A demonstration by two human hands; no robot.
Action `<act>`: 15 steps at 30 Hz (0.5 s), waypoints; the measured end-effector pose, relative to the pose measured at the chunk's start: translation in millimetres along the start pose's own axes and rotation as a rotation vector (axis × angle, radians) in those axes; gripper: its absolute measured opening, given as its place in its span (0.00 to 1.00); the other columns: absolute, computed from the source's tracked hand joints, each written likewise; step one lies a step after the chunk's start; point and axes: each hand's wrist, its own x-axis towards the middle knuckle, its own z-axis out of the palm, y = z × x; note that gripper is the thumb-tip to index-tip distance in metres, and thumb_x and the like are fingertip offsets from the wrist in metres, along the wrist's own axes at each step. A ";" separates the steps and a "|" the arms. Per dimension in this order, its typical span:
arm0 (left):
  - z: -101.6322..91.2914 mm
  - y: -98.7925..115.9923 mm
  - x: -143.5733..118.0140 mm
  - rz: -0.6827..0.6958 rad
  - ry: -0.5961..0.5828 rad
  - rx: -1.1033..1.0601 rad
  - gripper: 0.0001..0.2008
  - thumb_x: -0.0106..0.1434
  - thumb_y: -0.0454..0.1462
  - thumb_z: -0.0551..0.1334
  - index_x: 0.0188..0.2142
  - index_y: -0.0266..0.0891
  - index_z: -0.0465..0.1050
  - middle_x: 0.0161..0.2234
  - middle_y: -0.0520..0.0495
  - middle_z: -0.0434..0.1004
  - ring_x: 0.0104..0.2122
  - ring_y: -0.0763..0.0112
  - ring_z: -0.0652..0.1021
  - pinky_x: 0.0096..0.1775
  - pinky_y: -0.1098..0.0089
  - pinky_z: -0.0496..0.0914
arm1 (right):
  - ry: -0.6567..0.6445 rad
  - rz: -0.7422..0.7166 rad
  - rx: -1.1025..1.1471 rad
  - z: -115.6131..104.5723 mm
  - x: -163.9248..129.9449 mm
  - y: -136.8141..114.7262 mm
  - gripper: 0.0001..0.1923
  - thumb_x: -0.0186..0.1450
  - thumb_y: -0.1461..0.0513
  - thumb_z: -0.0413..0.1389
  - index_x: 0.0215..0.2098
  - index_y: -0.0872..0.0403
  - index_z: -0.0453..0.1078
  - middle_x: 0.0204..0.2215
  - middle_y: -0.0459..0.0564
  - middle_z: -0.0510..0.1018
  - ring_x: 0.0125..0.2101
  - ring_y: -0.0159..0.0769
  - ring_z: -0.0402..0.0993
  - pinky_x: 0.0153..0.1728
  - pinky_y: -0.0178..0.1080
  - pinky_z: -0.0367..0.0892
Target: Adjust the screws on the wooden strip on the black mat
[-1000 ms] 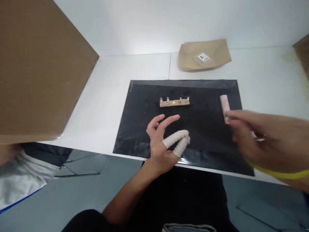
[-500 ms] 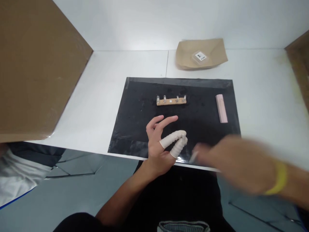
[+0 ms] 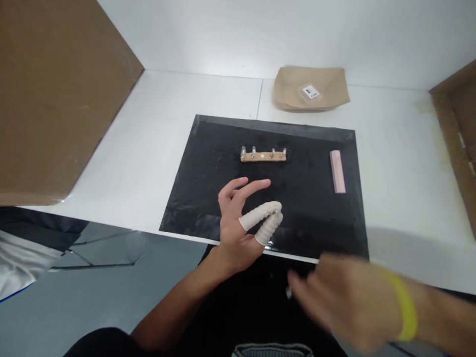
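Note:
My left hand [image 3: 238,230] is over the near part of a black mat [image 3: 208,183]. White finger cots cover its thumb and index finger, which pinch a tiny clear, shiny piece [image 3: 277,212]; the other fingers are apart and hold nothing. My right hand [image 3: 345,300], blurred by motion and wearing a yellow wristband, is past the table's near edge. At its closed fingertips shows a small whitish thing [image 3: 288,292], too smeared to name. Beyond my left hand a narrow wooden strip [image 3: 263,156] bears several small clear upright pieces and a white dot.
A pink block [image 3: 337,171] lies on the mat's right side. Behind the mat, a brown paper tray [image 3: 334,89] holds a small labelled clear box [image 3: 311,93]. A brown board [image 3: 55,99] stands at left, another brown panel at right. A white wall closes the back.
My right hand has swung down and toward me, off the mat's near edge, with the whitish thing. My left hand keeps its pinch. The view has tilted slightly.

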 end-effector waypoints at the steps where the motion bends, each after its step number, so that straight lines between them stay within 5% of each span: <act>1: -0.1 0.0 -0.1 0.003 0.007 -0.001 0.05 0.68 0.34 0.67 0.43 0.45 0.78 0.54 0.44 0.78 0.59 0.56 0.69 0.57 0.51 0.67 | 0.003 -0.008 0.007 1.0 -0.4 -1.9 0.29 0.73 0.71 0.37 0.29 0.56 0.79 0.11 0.43 0.70 0.12 0.31 0.58 0.12 0.33 0.58; 8: 2.1 3.2 -3.1 0.008 -0.010 -0.014 0.05 0.67 0.34 0.66 0.42 0.45 0.78 0.54 0.45 0.78 0.59 0.56 0.70 0.57 0.51 0.67 | 0.036 -0.033 -0.026 1.7 1.1 -2.6 0.23 0.73 0.67 0.43 0.35 0.58 0.80 0.18 0.46 0.76 0.16 0.32 0.63 0.14 0.34 0.61; 12: 3.3 4.5 -3.2 0.017 0.015 -0.058 0.04 0.68 0.35 0.66 0.42 0.45 0.77 0.52 0.45 0.79 0.58 0.57 0.71 0.57 0.51 0.68 | 0.074 0.073 0.100 -1.3 -4.7 11.0 0.13 0.72 0.67 0.51 0.43 0.53 0.79 0.21 0.45 0.76 0.19 0.30 0.68 0.19 0.34 0.62; 15: 4.4 3.1 -3.0 0.016 0.021 -0.060 0.04 0.68 0.35 0.66 0.42 0.44 0.78 0.52 0.44 0.79 0.58 0.56 0.71 0.58 0.50 0.67 | 0.096 0.136 0.132 0.0 -10.8 12.3 0.16 0.74 0.67 0.48 0.42 0.54 0.79 0.22 0.47 0.77 0.19 0.31 0.69 0.20 0.34 0.64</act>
